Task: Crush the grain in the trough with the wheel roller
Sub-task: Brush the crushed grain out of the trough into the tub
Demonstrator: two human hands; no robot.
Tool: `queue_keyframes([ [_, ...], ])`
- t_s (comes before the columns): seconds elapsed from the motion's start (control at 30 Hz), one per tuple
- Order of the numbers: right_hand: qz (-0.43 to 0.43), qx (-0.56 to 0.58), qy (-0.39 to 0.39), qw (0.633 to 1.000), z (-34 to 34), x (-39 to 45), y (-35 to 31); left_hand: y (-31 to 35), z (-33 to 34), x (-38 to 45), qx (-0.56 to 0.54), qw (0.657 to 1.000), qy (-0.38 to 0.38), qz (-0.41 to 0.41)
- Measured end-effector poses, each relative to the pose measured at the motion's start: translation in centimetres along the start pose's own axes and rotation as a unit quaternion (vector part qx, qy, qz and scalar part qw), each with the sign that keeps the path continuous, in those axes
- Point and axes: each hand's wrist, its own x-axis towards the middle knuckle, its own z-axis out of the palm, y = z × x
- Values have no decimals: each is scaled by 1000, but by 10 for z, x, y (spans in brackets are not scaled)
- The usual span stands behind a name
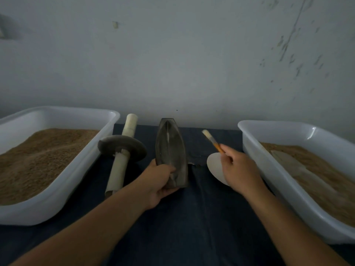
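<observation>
A dark boat-shaped trough (pixel 171 148) lies on the dark blue cloth, its point toward the wall. My left hand (pixel 160 180) grips its near end, thumb inside the rim. The trough's groove looks nearly bare. Left of it lies the wheel roller (pixel 123 147), a dark stone disc on a pale wooden axle, touching neither hand. My right hand (pixel 238 168) holds a small brush (pixel 212 140) with an orange handle, bristles pointing up and left, and also holds a white scoop-like piece (pixel 215 167) underneath.
A white tub (pixel 63 181) heaped with brown grain stands at the left. Another white tub (pixel 272 169) at the right holds grain and a flat pale scraper (pixel 288 160). A grey wall rises just behind the table.
</observation>
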Motion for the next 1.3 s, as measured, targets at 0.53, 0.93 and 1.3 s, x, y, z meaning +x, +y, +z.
queue_keyframes([
  [0.53,22,-256,-84,963,-19,-40,39,11,-117,-37,585,695,289,303],
  [0.93,13,-201,-6,980,-20,-49,23,10,-108,21,426,867,202,160],
  [1.3,-68,-88,44,993,-25,-49,11,30,-77,17,352,874,236,238],
])
